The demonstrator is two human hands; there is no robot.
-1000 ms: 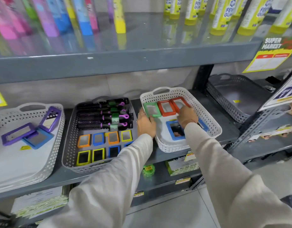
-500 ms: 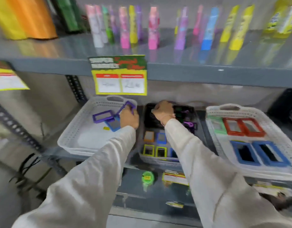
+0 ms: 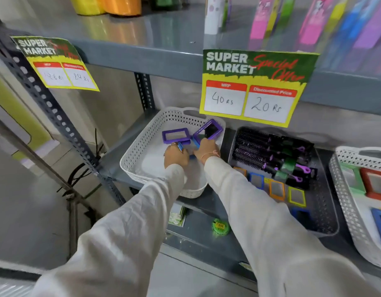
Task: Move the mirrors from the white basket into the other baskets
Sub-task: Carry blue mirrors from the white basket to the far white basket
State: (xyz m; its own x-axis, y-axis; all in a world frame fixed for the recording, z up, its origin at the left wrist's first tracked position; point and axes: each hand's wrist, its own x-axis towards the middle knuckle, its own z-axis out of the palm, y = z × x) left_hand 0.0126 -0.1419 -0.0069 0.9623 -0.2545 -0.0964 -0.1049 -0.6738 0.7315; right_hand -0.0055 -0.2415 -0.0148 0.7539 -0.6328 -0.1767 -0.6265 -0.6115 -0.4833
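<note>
A white basket (image 3: 131, 159) stands at the left of the shelf. Two purple-framed mirrors lie in its far part, one flat (image 3: 175, 135) and one propped on the rim (image 3: 208, 130). My left hand (image 3: 176, 156) and my right hand (image 3: 206, 150) are side by side inside this basket. Each is closed on one side of a blue-framed mirror (image 3: 182, 146), which the hands mostly hide. A second white basket (image 3: 346, 189) at the right edge holds green, red and blue mirrors.
A grey basket (image 3: 326, 211) between the white ones holds hairbrushes (image 3: 271, 151) and several small coloured mirrors. A price sign (image 3: 256, 86) hangs from the upper shelf just above my hands. A perforated steel post (image 3: 56, 116) rises at the left. A green round item (image 3: 220, 226) lies on the lower shelf.
My hands left the right white basket, crossed over the grey basket and now both sit in the left white basket on the blue mirror. The view has swung left.
</note>
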